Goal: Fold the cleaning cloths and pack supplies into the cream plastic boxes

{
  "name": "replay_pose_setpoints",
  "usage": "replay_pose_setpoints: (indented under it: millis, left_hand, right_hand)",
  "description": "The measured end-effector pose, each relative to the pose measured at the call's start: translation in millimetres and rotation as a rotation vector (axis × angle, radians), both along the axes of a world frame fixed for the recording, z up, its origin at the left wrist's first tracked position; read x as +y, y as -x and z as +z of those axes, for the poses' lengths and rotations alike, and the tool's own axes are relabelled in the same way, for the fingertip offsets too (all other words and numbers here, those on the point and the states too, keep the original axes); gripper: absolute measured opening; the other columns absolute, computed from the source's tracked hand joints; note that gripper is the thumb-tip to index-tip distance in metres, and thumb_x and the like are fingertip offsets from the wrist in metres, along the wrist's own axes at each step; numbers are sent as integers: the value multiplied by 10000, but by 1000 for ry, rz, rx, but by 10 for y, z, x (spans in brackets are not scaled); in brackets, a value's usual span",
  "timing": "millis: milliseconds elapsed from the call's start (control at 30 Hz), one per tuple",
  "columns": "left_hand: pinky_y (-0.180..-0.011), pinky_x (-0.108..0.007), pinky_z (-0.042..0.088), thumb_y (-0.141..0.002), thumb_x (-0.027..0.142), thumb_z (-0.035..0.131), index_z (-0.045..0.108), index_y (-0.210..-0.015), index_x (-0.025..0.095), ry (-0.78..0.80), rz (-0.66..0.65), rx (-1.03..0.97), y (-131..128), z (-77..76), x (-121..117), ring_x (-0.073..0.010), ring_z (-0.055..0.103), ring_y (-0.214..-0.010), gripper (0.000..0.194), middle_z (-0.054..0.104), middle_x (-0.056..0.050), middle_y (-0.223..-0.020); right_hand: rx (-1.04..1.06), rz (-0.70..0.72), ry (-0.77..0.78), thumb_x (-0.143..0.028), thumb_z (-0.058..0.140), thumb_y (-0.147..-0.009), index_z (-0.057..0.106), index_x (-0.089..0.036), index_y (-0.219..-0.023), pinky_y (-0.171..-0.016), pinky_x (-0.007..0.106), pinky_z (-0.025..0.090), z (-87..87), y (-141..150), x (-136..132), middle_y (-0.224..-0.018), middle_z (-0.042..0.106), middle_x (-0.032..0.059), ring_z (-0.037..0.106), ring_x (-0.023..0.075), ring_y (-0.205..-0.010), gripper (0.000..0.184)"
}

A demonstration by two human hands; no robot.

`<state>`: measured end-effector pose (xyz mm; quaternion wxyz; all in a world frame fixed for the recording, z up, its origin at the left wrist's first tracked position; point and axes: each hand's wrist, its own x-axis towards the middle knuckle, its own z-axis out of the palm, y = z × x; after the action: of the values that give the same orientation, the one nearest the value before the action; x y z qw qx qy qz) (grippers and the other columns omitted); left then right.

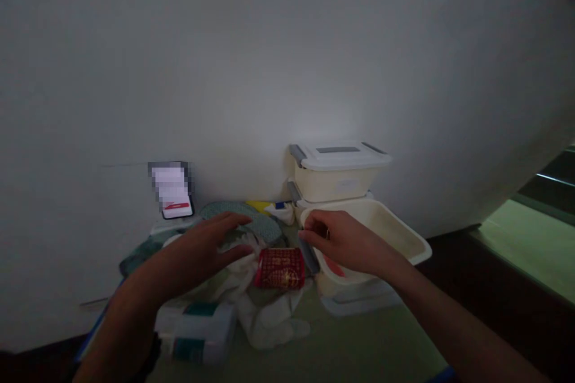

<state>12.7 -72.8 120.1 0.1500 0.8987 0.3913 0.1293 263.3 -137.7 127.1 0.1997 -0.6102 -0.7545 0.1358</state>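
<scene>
My left hand (215, 245) is held over the left part of the table, thumb and fingers apart, with nothing in it. To its right a red can (281, 268) with gold lettering lies on its side, apart from my fingers. My right hand (336, 242) is above the left side of an open cream plastic box (404, 233). Its fingertips are pinched together; anything between them is too small or dark to make out. Inside the box, below my right wrist, shows a bit of something red (333, 266).
A lidded cream box (336, 182) is stacked behind the open one, against the wall. A phone (175, 191) leans on the wall at left. Crumpled white material (274, 326), a grey-green textured cloth (251, 221) and a translucent box (193, 332) with teal labels lie on the table.
</scene>
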Motion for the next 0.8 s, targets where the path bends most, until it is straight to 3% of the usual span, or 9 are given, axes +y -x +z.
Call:
replay_pose_setpoints:
  millis: [167, 367, 567, 800]
  left_hand:
    - [-911, -372, 465, -819, 526, 484, 556, -1124, 250, -112, 57, -128, 418, 45, -111, -235, 591, -1027, 418, 629, -45, -1139]
    - [-1009, -428, 370, -789, 496, 527, 497, -1214, 191, -137, 137, -74, 760, -227, 124, -275, 442, -1217, 524, 472, -125, -1326]
    - [-996, -389, 376, -797, 382, 546, 459, -1255, 187, 171, 176, 31, 744, -264, 190, -241, 503, -1173, 505, 538, -103, -1292]
    - [-950, -381, 406, -807, 318, 529, 480, -1235, 189, 225, 153, -19, 743, -255, 194, -236, 536, -1132, 450, 580, -91, -1248]
  right_hand:
    - [52, 61, -30, -311, 520, -840, 612, -170, -820, -627, 254, 387, 13, 454, 10, -805, 638, 40, 562, 148, -723, 170]
    - [-46, 138, 63, -352, 472, -859, 631, -152, -949, -742, 303, 414, -205, 878, 147, -940, 652, 83, 591, 203, -870, 270]
    - [-194, 190, 268, -372, 534, -816, 630, -126, -1065, -815, 367, 433, -544, 1111, 424, -1057, 649, 154, 590, 284, -992, 364]
    - [-228, 171, 295, -255, 640, -738, 489, -46, -1241, -868, 376, 427, -899, 1230, 777, -1206, 562, 223, 534, 299, -1114, 565]
